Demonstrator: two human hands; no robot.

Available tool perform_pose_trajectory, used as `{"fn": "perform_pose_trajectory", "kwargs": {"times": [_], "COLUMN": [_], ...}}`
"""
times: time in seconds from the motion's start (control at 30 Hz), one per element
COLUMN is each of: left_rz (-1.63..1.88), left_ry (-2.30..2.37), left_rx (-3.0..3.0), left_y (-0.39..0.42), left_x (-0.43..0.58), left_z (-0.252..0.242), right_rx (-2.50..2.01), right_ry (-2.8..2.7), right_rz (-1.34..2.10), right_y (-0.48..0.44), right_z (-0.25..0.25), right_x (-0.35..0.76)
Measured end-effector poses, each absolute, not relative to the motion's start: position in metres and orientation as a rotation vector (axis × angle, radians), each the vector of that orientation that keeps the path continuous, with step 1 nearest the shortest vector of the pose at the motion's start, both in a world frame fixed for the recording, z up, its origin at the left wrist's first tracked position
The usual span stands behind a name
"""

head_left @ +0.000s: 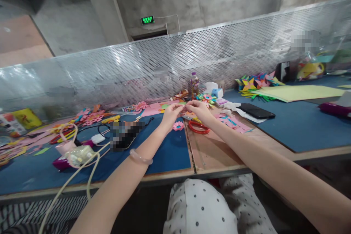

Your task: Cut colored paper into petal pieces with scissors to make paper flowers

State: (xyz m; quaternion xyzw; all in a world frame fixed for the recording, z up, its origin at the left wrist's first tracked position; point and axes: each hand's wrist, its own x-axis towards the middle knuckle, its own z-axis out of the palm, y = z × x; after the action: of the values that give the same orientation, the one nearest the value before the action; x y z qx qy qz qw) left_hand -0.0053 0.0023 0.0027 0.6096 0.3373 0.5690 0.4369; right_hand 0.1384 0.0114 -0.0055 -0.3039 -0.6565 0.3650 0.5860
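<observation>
Both of my arms reach forward over the table, and the hands meet near its middle. My left hand [172, 114] is closed, thumb and fingertips pinched together. Close beside it, my right hand [200, 110] makes a similar pinch. Whatever sits between the fingertips is too small to make out. Just below the hands lies a pink paper flower [178, 126] with a blue centre. Red-handled scissors [198, 127] rest under my right hand. Pink and blue paper pieces [233, 122] lie right of it, and a multicoloured paper flower [207, 98] is behind.
A purple-capped bottle [194, 85] stands at the back by the perforated metal panel [131, 69]. Right are a black phone [256, 110], yellow-green sheets [298, 92] and paper pinwheels [255, 82]. Left are a blurred phone [124, 137], a glue gun [64, 162] with cables, and pink paper flowers [91, 116].
</observation>
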Motion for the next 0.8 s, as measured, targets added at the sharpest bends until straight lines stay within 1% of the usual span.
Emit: {"fn": "perform_pose_trajectory", "kwargs": {"times": [0.57, 0.8], "left_rz": [1.411, 1.425], "left_ry": [0.851, 0.846], "left_rx": [1.594, 1.539], "left_y": [0.0048, 0.0062], "left_x": [-0.0063, -0.0056], "left_z": [-0.0004, -0.0008], "right_rx": [-0.682, -0.709], "right_ry": [-1.441, -1.498], "right_rz": [1.047, 0.972], "right_y": [0.0118, 0.0147], "right_z": [-0.0063, -0.0076], "right_x": [0.1377, 0.1395]}}
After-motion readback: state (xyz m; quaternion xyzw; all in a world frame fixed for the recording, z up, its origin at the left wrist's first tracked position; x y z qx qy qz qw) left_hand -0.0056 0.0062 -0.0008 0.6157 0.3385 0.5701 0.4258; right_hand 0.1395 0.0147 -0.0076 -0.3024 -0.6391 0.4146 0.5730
